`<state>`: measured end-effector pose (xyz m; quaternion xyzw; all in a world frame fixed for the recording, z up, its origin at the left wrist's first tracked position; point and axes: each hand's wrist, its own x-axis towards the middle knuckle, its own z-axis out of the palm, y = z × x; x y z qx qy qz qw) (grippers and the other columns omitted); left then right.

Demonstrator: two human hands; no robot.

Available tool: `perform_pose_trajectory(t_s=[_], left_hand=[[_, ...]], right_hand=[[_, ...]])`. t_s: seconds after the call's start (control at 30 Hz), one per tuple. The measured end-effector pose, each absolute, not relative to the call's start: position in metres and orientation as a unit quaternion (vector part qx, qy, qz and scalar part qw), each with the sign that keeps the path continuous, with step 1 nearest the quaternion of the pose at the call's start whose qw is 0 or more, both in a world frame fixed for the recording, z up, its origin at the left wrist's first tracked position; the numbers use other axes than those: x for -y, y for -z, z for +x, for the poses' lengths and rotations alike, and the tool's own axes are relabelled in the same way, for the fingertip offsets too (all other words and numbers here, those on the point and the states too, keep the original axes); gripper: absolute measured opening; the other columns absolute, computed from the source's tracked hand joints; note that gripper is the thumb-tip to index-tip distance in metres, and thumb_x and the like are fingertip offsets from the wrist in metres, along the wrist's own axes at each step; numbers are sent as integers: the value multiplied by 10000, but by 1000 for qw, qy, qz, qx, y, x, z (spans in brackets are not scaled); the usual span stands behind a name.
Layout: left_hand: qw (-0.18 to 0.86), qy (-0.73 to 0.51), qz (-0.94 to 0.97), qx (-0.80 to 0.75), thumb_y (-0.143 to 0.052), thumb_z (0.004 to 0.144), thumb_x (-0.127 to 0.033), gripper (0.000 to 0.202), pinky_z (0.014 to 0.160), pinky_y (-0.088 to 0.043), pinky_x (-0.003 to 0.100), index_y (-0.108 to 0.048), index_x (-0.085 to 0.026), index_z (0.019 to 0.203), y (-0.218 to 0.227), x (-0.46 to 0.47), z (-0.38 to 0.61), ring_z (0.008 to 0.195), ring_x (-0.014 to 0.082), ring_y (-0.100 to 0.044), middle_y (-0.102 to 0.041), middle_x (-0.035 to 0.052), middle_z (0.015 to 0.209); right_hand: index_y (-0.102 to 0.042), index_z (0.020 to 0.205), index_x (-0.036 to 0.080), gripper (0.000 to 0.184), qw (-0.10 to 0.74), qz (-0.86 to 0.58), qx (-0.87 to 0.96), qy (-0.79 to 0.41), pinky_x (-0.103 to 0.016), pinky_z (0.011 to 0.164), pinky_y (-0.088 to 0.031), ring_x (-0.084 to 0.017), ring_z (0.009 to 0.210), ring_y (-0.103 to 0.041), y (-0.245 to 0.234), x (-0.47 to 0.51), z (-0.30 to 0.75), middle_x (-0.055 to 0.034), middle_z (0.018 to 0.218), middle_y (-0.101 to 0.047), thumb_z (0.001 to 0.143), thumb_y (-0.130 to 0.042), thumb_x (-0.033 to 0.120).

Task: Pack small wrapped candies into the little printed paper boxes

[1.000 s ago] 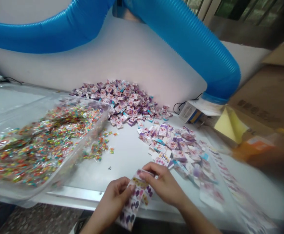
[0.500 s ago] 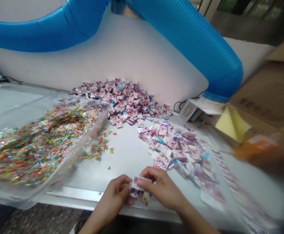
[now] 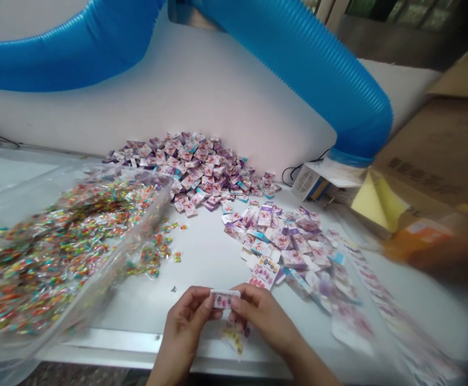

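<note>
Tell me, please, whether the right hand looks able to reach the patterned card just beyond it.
Probably yes: nothing visible blocks the patterned card, though the right hand pinches a small printed piece.

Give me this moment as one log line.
left hand: pinches card | right hand: pinches card | tub: left, holds packets | box pile: beyond hands

Soft light glints on the blue hose [image 3: 298, 69]; the right edge blurs.
</note>
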<state>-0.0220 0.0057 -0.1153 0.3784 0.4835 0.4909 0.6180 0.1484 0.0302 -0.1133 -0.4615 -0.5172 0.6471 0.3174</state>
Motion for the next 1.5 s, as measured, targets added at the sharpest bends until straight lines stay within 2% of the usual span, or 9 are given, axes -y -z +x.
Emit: perform_pose_trajectory(t_s=[0.13, 0.23, 0.3, 0.43, 0.67, 0.83, 1.07, 1.3, 1.5], left_hand=[[503, -430, 529, -531, -508, 848, -480, 358, 665, -541, 275, -661, -156, 831, 108, -49, -27, 683, 168, -655, -692, 42, 772], [279, -337, 667, -603, -303, 941, -402, 405, 724, -536, 275, -618, -149, 930, 103, -126, -23, 802, 166, -660, -695, 68, 876], [235, -291, 701, -607, -404, 924, -337, 280, 832, -506, 303, -613, -162, 986, 102, -184, -14, 920, 178, -638, -684, 73, 996], [195, -172, 749, -610, -617, 832, -321, 261, 886, -483, 405, -615, -154, 1033, 110, -266, 16, 1005, 220, -601, -645, 88, 1090], [144, -10, 780, -609, -572, 865, -379, 319, 837, -505, 413, -585, -159, 1096, 122, -268, 20, 960, 200, -612, -626, 71, 1089], [108, 31, 789, -604, -476, 870, -434, 359, 751, -492, 429, -652, -149, 998, 115, -215, -23, 895, 307, -650, -697, 155, 911], [95, -5, 907, -410, -455, 747, 6, 652, 1015, -348, 330, -465, -339, 1300, 115, -194, -49, 1321, 205, -380, -450, 25, 1426], [92, -43, 910, -401, -555, 792, -166, 202, 948, -397, 356, -607, -230, 977, 119, -183, -47, 1140, 252, -513, -612, 98, 1136], [87, -77, 849, -516, -326, 920, -211, 330, 840, -443, 344, -489, -212, 1207, 143, -130, -58, 955, 222, -585, -628, 103, 1042]], right_hand=[[-577, 722, 144, 399, 372, -491, 517, -594, -214, 509, -413, -103, 496, -512, 109, -35, 164, 4, 558, -569, 794, -587, 537], [-536, 647, 163, 397, 375, -515, 537, -553, -217, 531, -425, -110, 505, -512, 104, -35, 177, 9, 530, -556, 809, -565, 524], [-519, 630, 172, 398, 368, -528, 538, -545, -221, 545, -435, -120, 519, -522, 103, -33, 186, 6, 527, -555, 813, -548, 525], [-520, 648, 179, 398, 350, -570, 528, -524, -224, 534, -429, -133, 528, -526, 104, -28, 201, 5, 528, -547, 811, -522, 542], [-512, 642, 184, 396, 355, -592, 523, -500, -230, 548, -429, -136, 538, -513, 113, -28, 213, 6, 539, -521, 810, -496, 542], [-513, 641, 185, 397, 352, -589, 518, -512, -232, 540, -419, -140, 540, -510, 114, -30, 202, 11, 534, -503, 778, -517, 557], [-510, 631, 191, 415, 345, -559, 532, -534, -240, 552, -420, -141, 545, -494, 105, -29, 185, 8, 540, -509, 769, -525, 582], [-517, 647, 189, 392, 349, -560, 541, -521, -234, 557, -415, -139, 556, -495, 102, -19, 186, 11, 551, -511, 786, -523, 556], [-509, 643, 188, 386, 335, -560, 552, -519, -234, 548, -411, -137, 550, -483, 105, -15, 182, 11, 549, -501, 793, -512, 543]])
